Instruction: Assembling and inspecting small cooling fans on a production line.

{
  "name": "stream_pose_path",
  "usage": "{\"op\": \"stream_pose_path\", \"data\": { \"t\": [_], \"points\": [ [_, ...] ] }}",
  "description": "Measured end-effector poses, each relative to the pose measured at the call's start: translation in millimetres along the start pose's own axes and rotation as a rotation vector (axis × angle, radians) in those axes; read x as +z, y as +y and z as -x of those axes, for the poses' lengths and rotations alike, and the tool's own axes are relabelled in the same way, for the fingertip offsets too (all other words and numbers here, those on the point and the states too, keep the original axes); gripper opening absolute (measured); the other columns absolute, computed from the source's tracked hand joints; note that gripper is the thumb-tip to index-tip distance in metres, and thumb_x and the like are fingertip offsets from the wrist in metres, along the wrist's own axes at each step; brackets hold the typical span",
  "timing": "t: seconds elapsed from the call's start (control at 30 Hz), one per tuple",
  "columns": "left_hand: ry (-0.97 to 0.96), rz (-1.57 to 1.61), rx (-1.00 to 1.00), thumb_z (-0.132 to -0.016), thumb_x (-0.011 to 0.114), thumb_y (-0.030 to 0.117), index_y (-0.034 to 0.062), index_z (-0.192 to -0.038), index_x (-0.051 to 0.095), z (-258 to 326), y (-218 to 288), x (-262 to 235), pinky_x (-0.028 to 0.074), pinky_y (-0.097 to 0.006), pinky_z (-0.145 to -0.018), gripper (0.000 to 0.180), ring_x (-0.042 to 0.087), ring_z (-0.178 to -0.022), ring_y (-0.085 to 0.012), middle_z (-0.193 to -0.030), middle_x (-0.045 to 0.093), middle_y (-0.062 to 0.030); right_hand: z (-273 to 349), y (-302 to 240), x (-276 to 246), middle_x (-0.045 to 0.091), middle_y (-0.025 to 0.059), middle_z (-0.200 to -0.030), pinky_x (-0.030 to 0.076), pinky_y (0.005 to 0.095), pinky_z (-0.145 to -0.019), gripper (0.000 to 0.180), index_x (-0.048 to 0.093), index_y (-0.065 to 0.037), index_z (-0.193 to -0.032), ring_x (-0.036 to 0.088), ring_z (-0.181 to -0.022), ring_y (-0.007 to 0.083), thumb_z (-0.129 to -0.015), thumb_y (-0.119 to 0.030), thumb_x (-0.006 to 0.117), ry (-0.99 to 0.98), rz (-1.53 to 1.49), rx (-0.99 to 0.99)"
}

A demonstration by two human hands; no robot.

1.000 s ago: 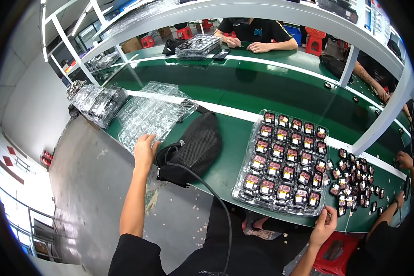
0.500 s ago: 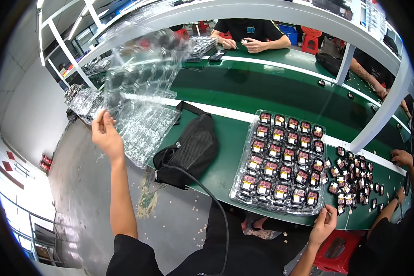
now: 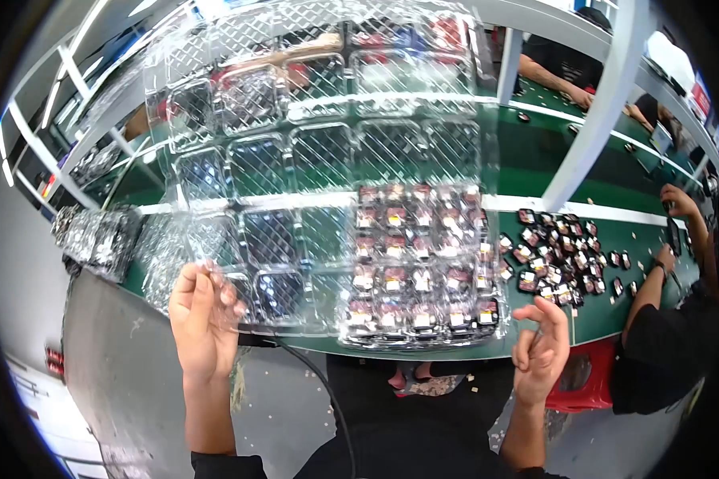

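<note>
My left hand [image 3: 204,319] pinches the lower left corner of a large, empty clear plastic blister tray [image 3: 323,156], held up in front of me. To its right my right hand [image 3: 542,347] is raised with fingers loosely bent and apart, holding nothing and clear of the tray's edge. Through the plastic shows a filled tray [image 3: 487,313] on the green table, its pockets holding small black devices with labels. A black bag left of that tray is mostly veiled by the clear sheet. More clear trays [image 3: 161,254] lie flat beyond my left hand.
A pile of loose black devices [image 3: 563,254] lies right of the filled tray. A white post [image 3: 587,124] rises from the table. A co-worker's hands [image 3: 669,247] are at far right, near a red stool [image 3: 587,375]. Wrapped plastic [image 3: 100,239] sits at left.
My left hand has swung the clear tray rightward, partly over the filled tray. My right hand has lifted off the filled tray's corner. The view has turned to the right.
</note>
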State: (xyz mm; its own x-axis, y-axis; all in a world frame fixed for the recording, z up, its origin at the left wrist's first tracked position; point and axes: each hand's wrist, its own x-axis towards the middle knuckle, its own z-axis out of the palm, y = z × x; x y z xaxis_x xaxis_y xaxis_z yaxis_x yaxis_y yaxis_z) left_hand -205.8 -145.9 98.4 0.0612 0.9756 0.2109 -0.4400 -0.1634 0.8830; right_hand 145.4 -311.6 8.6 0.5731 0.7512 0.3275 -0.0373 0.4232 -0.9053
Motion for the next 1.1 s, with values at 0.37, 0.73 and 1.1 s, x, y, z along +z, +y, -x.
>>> {"op": "stream_pose_path", "data": {
  "t": [0.37, 0.73, 1.1],
  "points": [
    [-0.11, -0.2, -0.028, -0.103, 0.057, 0.007, -0.0035, -0.131, 0.051, 21, -26, 23, 0.058, -0.035, -0.096, 0.03, 0.066, -0.111, -0.0259, -0.124, 0.057, -0.0142, -5, -11, 3, 0.071, 0.0083, -0.08, 0.048, 0.0205, -0.061, 0.048, 0.053, 0.006, -0.134, 0.066, -0.07, 0.0106, -0.094, -0.009, 0.073, 0.061, -0.106, 0.244],
    [-0.326, -0.221, -0.238, -0.097, 0.071, 0.031, -0.0111, -0.149, 0.036, 22, -29, 34, 0.056, -0.044, -0.099, 0.076, 0.065, -0.119, -0.0369, -0.134, 0.057, -0.025, -6, -5, 8, 0.072, 0.0097, -0.08, 0.045, 0.0198, -0.056, 0.054, 0.054, 0.003, -0.129, 0.065, -0.066, 0.0102, -0.09, -0.021, 0.082, 0.041, -0.247, 0.234],
    [-0.397, -0.12, -0.309, -0.099, 0.063, 0.005, -0.0117, -0.136, 0.048, 21, -28, 34, 0.065, -0.042, -0.083, 0.044, 0.076, -0.087, -0.033, -0.097, 0.073, -0.0228, -13, 7, -2, 0.07, 0.0116, -0.101, 0.043, 0.0197, -0.057, 0.061, 0.052, 0.005, -0.136, 0.06, -0.066, 0.0066, -0.094, -0.03, 0.078, 0.043, -0.021, 0.124]
  ]
}}
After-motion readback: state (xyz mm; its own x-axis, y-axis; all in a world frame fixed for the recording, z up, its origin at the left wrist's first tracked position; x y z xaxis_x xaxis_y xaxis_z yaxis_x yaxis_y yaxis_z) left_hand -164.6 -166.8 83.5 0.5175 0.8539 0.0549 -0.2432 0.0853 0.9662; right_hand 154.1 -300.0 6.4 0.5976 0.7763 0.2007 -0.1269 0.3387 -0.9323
